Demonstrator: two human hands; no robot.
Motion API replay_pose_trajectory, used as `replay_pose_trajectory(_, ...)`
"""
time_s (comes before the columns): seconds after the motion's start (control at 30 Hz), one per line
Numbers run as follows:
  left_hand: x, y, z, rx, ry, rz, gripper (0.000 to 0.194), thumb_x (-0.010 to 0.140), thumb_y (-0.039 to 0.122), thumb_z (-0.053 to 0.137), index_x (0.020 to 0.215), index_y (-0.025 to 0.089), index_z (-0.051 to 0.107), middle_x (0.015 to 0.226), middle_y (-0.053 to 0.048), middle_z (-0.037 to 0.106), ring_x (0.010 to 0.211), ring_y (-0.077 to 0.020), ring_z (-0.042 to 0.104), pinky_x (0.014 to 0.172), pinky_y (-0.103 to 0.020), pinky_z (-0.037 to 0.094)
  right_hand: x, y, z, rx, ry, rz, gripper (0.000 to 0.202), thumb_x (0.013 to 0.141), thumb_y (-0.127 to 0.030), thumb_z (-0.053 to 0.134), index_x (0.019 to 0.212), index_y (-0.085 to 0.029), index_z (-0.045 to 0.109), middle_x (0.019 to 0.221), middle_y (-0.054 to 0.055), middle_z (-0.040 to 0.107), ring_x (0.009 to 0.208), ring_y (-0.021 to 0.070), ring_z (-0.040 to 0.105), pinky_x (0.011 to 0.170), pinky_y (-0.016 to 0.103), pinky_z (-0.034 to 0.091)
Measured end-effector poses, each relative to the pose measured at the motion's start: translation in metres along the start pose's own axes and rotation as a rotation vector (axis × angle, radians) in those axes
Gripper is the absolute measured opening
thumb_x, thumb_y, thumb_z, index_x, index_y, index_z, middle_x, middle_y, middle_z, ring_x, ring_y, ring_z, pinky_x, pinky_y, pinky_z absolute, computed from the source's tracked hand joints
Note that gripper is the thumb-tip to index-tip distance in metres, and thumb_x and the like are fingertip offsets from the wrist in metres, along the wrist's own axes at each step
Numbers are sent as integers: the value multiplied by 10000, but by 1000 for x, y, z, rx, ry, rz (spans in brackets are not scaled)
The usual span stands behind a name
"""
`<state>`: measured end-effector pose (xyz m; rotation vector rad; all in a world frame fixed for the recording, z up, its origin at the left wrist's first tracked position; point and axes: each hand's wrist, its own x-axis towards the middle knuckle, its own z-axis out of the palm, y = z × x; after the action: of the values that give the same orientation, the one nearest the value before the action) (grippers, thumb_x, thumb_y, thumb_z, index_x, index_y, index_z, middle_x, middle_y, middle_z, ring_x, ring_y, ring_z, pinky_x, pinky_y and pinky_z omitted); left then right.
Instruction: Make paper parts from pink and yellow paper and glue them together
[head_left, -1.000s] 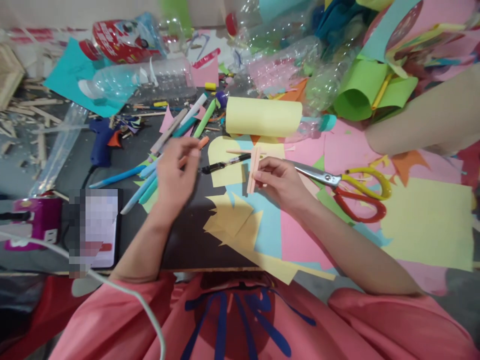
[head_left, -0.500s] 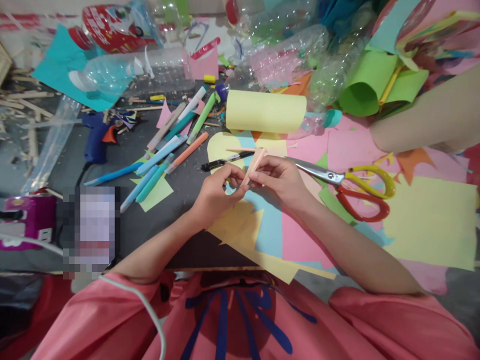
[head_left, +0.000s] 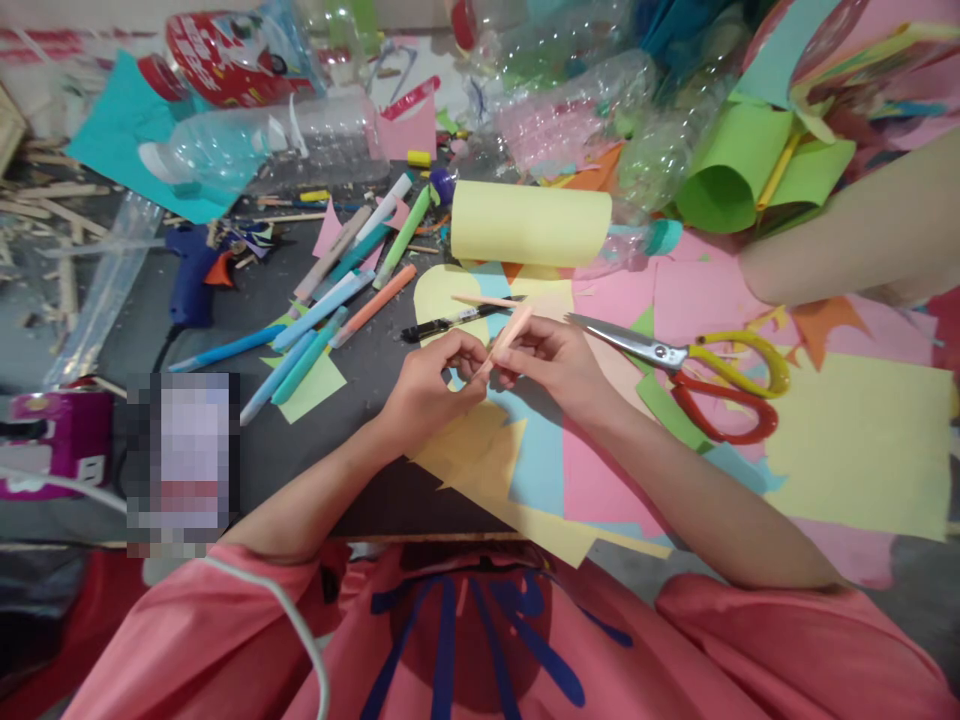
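Note:
Between the fingertips of both hands is a narrow peach-coloured paper strip (head_left: 514,328), slanting up to the right. My left hand (head_left: 433,385) pinches its lower end. My right hand (head_left: 556,362) grips it along the side with thumb and fingers. Just behind the hands lie a black pen (head_left: 442,325) and a thin peach stick-like piece (head_left: 484,300). A pair of scissors (head_left: 664,355) with one yellow and one red handle rests right of my right hand, its blades pointing towards that hand. Coloured paper sheets (head_left: 536,460) lie beneath my hands.
A yellow paper-wrapped bottle (head_left: 531,224) lies behind the hands. Several markers (head_left: 322,310), a blue glue gun (head_left: 191,270) and a blurred-out phone-like object (head_left: 193,450) are on the left. Clear plastic bottles (head_left: 570,115) fill the back. Another person's arm (head_left: 862,230) reaches in from the right.
The paper strip has turned slightly in my fingers and now shows a broader face. Both hands have shifted a little to the left. The surrounding things look the same.

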<state>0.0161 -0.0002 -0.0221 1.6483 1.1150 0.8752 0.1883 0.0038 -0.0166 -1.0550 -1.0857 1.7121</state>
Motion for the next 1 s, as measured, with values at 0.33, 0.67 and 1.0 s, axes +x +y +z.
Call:
replay_pose_trajectory(0.33, 2, -5, 1, 48, 36, 48, 38, 734, 161, 596, 765, 184, 590, 701, 21, 604, 623, -87, 523, 611, -203, 452, 0, 3, 0, 49, 36, 13, 338, 666, -453, 852, 711, -182, 657, 627, -20, 702, 506, 91, 640, 531, 228, 560)
replay_pose_trajectory(0.67, 1, -6, 0, 136, 71, 147, 24, 784, 162, 599, 788, 183, 611, 701, 18, 626, 619, -84, 542, 601, -197, 459, 0, 5, 0, 85, 65, 28, 372, 636, -466, 868, 720, -183, 642, 634, -20, 695, 518, 106, 649, 536, 252, 584)
replay_pose_trajectory(1.0, 3, -5, -4, 251, 109, 225, 43, 779, 141, 616, 775, 183, 626, 717, 7, 649, 675, -111, 582, 644, -219, 480, 0, 7, 1, 127, 82, 2, 361, 654, -449, 869, 708, -179, 635, 630, -16, 716, 543, 118, 688, 550, 253, 610)
